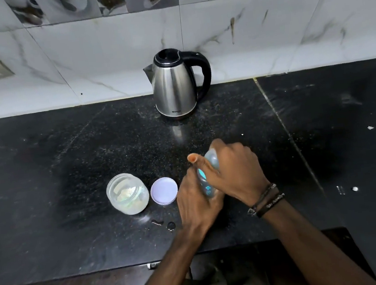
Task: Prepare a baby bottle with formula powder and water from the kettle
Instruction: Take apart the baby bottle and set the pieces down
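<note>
Bottle (204,182) at frame centre, tilted, gripped by both hands. Left hand (197,202) wraps its lower body; right hand (235,172) closes round its top. Open jar (127,193) with powder and lid (164,190) just left. Kettle (174,85) upright at table (66,156) rear, well apart.

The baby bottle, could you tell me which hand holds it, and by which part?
Both: the left hand grips the baby bottle around its lower body, the right hand its top.

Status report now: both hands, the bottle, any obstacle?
Left hand grips clear baby bottle body; right hand grips its top. Steel kettle stands behind, apart. Open powder jar at left, nothing blocking.
</note>
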`<state>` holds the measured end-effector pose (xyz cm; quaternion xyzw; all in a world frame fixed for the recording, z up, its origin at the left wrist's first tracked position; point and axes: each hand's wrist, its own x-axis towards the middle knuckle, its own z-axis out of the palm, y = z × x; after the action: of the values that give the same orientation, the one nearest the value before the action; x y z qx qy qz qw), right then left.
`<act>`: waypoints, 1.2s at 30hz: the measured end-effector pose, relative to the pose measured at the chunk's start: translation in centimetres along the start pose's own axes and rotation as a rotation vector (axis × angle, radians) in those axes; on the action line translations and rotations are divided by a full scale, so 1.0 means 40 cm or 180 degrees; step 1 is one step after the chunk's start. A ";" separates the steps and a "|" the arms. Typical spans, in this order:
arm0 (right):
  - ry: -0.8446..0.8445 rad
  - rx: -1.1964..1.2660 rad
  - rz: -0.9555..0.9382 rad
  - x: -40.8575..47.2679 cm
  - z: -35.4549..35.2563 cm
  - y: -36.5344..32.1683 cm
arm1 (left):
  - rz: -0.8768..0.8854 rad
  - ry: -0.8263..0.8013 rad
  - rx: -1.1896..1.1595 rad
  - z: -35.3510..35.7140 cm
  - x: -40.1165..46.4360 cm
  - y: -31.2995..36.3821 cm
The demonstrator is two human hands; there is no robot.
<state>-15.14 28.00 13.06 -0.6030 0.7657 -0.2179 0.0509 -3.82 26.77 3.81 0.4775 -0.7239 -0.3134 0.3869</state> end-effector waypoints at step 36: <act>0.0030 0.1242 -0.0384 0.084 0.069 0.114 | -0.0378 -0.0758 -0.1465 -0.117 -0.036 -0.042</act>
<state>-19.20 24.89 9.39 -0.6255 0.6717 -0.3676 0.1501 1.32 27.12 4.43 0.3784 -0.6447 -0.5459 0.3783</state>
